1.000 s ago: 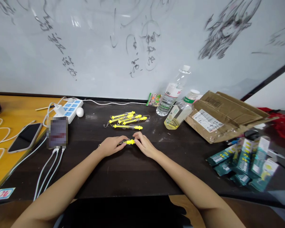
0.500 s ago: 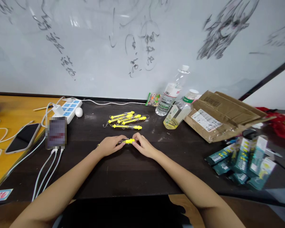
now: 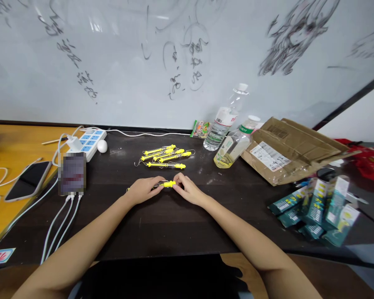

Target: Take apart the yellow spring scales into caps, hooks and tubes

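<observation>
Between my hands, just above the dark tabletop, a spring scale (image 3: 168,184) with a clear tube and yellow end lies crosswise. My left hand (image 3: 143,190) is closed around its tube and hides most of its left part. The fingers of my right hand (image 3: 187,190) pinch the yellow right end. Beyond my hands lie several similar yellow spring scales (image 3: 166,165), grouped roughly parallel, with thin wire hooks at their ends.
At left are a white power strip (image 3: 93,143), a white ball-like object (image 3: 102,146), a cabled device (image 3: 72,174) and a phone (image 3: 28,181). At right stand a water bottle (image 3: 220,128), a tea bottle (image 3: 232,147), a cardboard package (image 3: 286,153) and green packets (image 3: 314,209).
The view has shifted slightly. Both hands keep their hold on the spring scale, which has hardly moved.
</observation>
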`<state>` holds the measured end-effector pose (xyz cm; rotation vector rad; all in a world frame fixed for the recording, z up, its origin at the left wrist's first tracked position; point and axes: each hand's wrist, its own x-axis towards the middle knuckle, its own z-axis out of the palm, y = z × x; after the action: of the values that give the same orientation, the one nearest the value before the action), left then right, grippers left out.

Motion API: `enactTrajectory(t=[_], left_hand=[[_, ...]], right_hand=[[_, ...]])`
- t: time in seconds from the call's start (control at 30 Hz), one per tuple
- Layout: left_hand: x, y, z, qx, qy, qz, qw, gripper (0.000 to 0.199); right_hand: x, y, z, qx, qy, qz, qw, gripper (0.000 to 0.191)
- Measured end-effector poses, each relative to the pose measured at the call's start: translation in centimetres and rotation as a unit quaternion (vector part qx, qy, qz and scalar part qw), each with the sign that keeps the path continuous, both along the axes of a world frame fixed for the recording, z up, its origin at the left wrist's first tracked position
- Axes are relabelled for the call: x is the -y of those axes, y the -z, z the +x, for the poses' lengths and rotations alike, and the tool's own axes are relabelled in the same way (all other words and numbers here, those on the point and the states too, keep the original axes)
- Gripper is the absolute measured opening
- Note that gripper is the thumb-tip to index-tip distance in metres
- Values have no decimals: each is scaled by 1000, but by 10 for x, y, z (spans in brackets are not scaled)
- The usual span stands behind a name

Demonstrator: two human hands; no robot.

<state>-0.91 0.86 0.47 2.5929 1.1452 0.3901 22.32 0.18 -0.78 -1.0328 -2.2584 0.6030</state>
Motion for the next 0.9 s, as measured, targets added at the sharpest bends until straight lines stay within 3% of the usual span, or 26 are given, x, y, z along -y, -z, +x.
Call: enactTrajectory(t=[0.13, 0.23, 0.4, 0.57, 0.73, 0.9], left_hand=[[0, 1, 1, 0, 7, 0, 1000, 32], [1, 1, 2, 3, 10, 2, 1000, 33], [1, 0, 2, 4, 10, 3, 1000, 34], [1, -1, 1, 9, 5, -1, 1000, 33], [1, -1, 1, 5, 7, -1, 1000, 33], [2, 0, 2, 11, 9, -2, 1000, 33]], right_hand=[[2, 1, 1, -13, -12, 3, 1000, 15], [0, 0, 1, 15, 17, 16, 1000, 10], [-2, -2, -1, 92, 22, 42, 995, 31], [3, -2, 0, 41, 3, 23, 999, 6], [2, -2, 0, 27, 9, 23, 999, 7], [-1, -1, -1, 79, 15, 32, 996, 30]])
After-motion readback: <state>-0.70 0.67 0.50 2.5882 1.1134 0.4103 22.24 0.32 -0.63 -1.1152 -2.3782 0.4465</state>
